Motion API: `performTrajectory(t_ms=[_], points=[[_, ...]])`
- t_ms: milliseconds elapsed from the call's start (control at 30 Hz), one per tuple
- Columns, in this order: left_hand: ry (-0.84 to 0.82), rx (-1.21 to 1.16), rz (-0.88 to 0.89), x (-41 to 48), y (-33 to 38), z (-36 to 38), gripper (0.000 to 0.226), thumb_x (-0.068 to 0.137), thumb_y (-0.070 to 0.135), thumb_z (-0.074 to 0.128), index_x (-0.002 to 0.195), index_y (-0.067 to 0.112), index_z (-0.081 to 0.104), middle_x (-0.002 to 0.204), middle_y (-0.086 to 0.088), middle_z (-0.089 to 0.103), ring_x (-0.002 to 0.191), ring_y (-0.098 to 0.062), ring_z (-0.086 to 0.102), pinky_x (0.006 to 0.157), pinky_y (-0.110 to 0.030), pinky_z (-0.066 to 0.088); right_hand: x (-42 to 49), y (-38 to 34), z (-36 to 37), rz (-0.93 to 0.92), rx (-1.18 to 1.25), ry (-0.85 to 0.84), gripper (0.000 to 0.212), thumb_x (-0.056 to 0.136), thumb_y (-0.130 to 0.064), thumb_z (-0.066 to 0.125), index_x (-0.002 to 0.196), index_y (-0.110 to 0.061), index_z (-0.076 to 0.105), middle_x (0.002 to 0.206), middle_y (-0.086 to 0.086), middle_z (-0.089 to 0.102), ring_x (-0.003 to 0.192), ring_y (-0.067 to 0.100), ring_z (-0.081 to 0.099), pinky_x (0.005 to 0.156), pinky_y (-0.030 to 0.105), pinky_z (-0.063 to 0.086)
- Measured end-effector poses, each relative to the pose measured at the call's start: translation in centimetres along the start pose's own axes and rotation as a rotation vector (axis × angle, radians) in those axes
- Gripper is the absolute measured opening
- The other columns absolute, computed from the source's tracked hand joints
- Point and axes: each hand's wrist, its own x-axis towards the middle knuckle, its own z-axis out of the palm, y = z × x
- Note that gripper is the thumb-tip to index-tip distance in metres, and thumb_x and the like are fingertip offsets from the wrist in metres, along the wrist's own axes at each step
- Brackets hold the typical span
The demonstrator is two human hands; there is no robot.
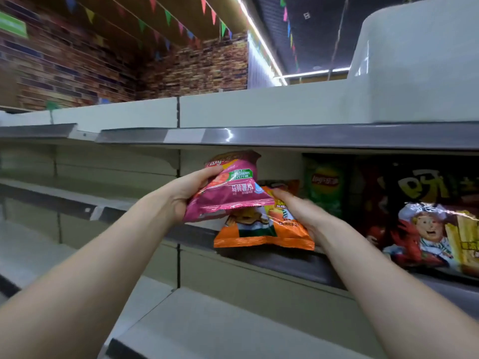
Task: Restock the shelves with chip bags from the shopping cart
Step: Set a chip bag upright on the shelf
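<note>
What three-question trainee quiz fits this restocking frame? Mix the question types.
1. True or false: the left hand has its grip on the glossy pink foil chip bag.
2. Which upright bag stands on the grey metal shelf just right of the orange foil chip bag? A. green foil chip bag B. blue paper bag C. white plastic bag
3. Fill in: the orange foil chip bag is held by the ___ hand.

Key: 1 true; 2 A; 3 right hand.
</note>
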Motion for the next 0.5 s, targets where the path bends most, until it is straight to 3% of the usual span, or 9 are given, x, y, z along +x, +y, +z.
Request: performTrajectory(t_ms=[67, 167, 200, 267, 333, 433, 500], points=[[-0.026, 0.022, -0.013, 1.6, 0.6, -0.2, 0.033, 0.089, 0.037, 0.063, 0.095, 0.004, 0.059, 0.067, -0.014, 0.07, 0.049, -0.022, 0.067, 0.046, -0.034, 0.058, 1.8, 0.0, 0.4, 0.009, -0.112, 0.05, 0.044, 0.091, -0.045, 0.059, 0.11, -0.006, 0.068, 0.102, 0.013, 0.072, 0.083, 0.023, 0.069, 0.069, 0.023, 0.052], [-0.038, 0.04, -0.015, 4.2, 1.2, -0.7, 0.031, 0.094, 0.034, 0.057, 0.089, 0.004, 0.057, 0.061, -0.013, 0.069, 0.045, -0.021, 0.066, 0.043, -0.035, 0.056, 3.7, 0.0, 1.3, 0.053, -0.181, 0.063, 0.03, 0.097, -0.034, 0.052, 0.09, -0.009, 0.066, 0.075, 0.006, 0.067, 0.061, 0.015, 0.062, 0.042, 0.01, 0.042], [-0.047, 0.041, -0.019, 5.0, 1.3, -0.8, 0.031, 0.095, 0.034, 0.056, 0.088, 0.004, 0.057, 0.061, -0.013, 0.068, 0.044, -0.021, 0.065, 0.043, -0.035, 0.056, 4.0, -0.1, 1.9, 0.064, -0.194, 0.066, 0.027, 0.098, -0.032, 0.052, 0.087, -0.01, 0.064, 0.076, 0.006, 0.067, 0.063, 0.016, 0.063, 0.047, 0.011, 0.046], [-0.083, 0.043, -0.024, 6.5, 1.5, -0.9, 0.032, 0.094, 0.035, 0.058, 0.089, 0.004, 0.058, 0.063, -0.013, 0.069, 0.046, -0.022, 0.066, 0.044, -0.037, 0.056, 5.2, -0.1, 3.0, 0.058, -0.257, 0.071, 0.024, 0.097, -0.03, 0.054, 0.098, -0.01, 0.065, 0.105, 0.012, 0.07, 0.092, 0.024, 0.067, 0.082, 0.025, 0.055], [-0.118, 0.047, -0.02, 7.8, 1.6, -0.9, 0.032, 0.09, 0.035, 0.063, 0.09, 0.003, 0.061, 0.069, -0.015, 0.07, 0.049, -0.024, 0.067, 0.05, -0.041, 0.057, 5.9, -0.2, 4.3, 0.022, -0.322, 0.049, 0.034, 0.099, -0.031, 0.051, 0.121, -0.008, 0.061, 0.128, 0.014, 0.061, 0.116, 0.029, 0.059, 0.103, 0.037, 0.045], [-0.151, 0.052, -0.019, 9.3, 1.7, -0.6, 0.03, 0.088, 0.032, 0.066, 0.093, 0.003, 0.062, 0.07, -0.017, 0.069, 0.048, -0.025, 0.067, 0.05, -0.042, 0.057, 6.9, 0.3, 4.9, 0.03, -0.331, -0.004, 0.028, 0.099, -0.034, 0.048, 0.107, -0.015, 0.066, 0.12, 0.013, 0.066, 0.108, 0.029, 0.063, 0.103, 0.043, 0.046], [-0.191, 0.069, -0.001, 9.7, 1.9, 0.0, 0.026, 0.086, 0.029, 0.067, 0.088, 0.004, 0.063, 0.066, -0.016, 0.069, 0.046, -0.024, 0.066, 0.047, -0.04, 0.056, 6.7, 0.7, 3.9, 0.036, -0.276, 0.04, 0.02, 0.098, -0.025, 0.053, 0.095, -0.01, 0.066, 0.115, 0.017, 0.067, 0.102, 0.03, 0.063, 0.098, 0.041, 0.049]])
